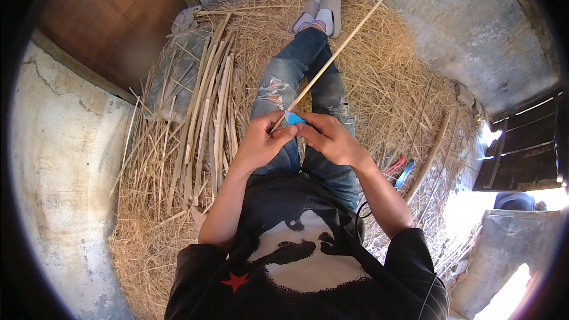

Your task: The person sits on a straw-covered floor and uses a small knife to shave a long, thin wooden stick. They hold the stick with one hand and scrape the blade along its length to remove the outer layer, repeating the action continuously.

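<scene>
Straw (385,53) lies under the jeans (269,106). Slats (205,109) crowd left of them, I'd guess blocking a wide swing. Stick (341,48) slants over them, far end seemingly unpropped: slack grip could let it roll. Curved pole (431,155) to their right. Left hand (261,149), above the jeans, has fingers clamped on the stick; right hand (333,138) pinches a small blue piece (293,119) against it, which might skid and nick a thumb.

The slender stick (349,41) is pale tan, the small piece (294,119) bright blue. The T-shirt (261,210) is black with a beige print (314,269) and red star (235,281), the jeans (285,62) faded blue.
</scene>
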`<state>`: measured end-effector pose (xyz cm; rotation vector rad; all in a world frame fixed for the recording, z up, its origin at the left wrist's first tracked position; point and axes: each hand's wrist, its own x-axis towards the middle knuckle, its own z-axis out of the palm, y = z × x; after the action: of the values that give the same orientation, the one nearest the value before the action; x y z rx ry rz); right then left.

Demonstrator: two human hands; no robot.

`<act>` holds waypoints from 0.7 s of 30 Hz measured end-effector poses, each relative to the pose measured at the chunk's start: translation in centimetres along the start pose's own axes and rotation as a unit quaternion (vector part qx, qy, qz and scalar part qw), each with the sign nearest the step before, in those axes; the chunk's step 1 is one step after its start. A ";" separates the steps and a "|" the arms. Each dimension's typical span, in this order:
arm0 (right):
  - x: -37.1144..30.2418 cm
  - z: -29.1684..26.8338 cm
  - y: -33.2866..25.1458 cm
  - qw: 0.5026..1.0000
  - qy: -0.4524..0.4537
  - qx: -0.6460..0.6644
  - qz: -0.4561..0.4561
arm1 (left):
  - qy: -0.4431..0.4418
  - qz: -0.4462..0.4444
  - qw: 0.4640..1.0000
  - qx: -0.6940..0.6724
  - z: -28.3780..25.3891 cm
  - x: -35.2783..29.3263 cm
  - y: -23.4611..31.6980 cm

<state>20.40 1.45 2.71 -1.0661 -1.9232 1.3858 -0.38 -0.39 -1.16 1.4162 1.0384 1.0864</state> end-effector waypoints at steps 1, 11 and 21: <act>-0.1 -0.1 -0.4 1.000 0.004 -0.010 -0.004 | 0.000 -0.001 1.000 0.004 -0.2 0.0 0.1; 0.2 0.6 0.9 0.988 0.070 -0.080 -0.113 | 0.043 0.023 0.987 0.151 -0.1 0.0 0.8; 0.3 0.7 0.6 0.994 0.064 -0.062 -0.057 | 0.068 0.025 0.962 0.262 0.2 -0.3 2.2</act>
<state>19.84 1.44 1.88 -1.0589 -1.9643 1.1205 -0.14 -0.96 1.02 1.8093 1.4722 0.9947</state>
